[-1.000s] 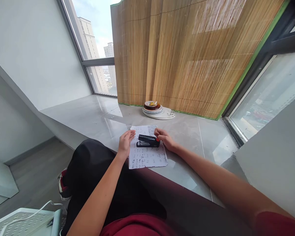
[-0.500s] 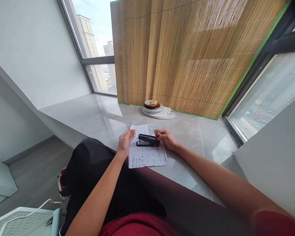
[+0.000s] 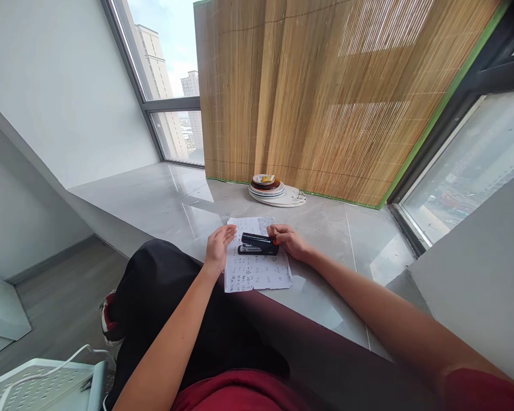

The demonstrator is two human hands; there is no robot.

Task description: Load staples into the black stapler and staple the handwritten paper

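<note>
Stapler [image 3: 259, 240], black, lies across the far half of a written sheet of paper [image 3: 261, 279] on the pale tiled ledge [image 3: 325, 228]. Its upper arm stands raised at the left end, showing bright metal inside; the two parts meet at the right, which looks like the hinge end. The right hand [image 3: 291, 240] is there, fingers curled and thumb by a small red part; its grip seems to touch, but I cannot tell whether it is clamped. Perhaps it steadies that end, leaving the raised end free. The left hand [image 3: 217, 245] has its grip unclosed, fingers straight and side by side, apart from the stapler at the paper's left edge, perhaps guarding that side. Stacked plates [image 3: 266, 192] sit on the far side, partly over an oval plate [image 3: 295, 197], probably to keep them compact. Rows of handwriting-like marks cover the paper, denser at the far right, too small to read. Pale marks on the stapler's body could be a label, but no brand is legible.
</note>
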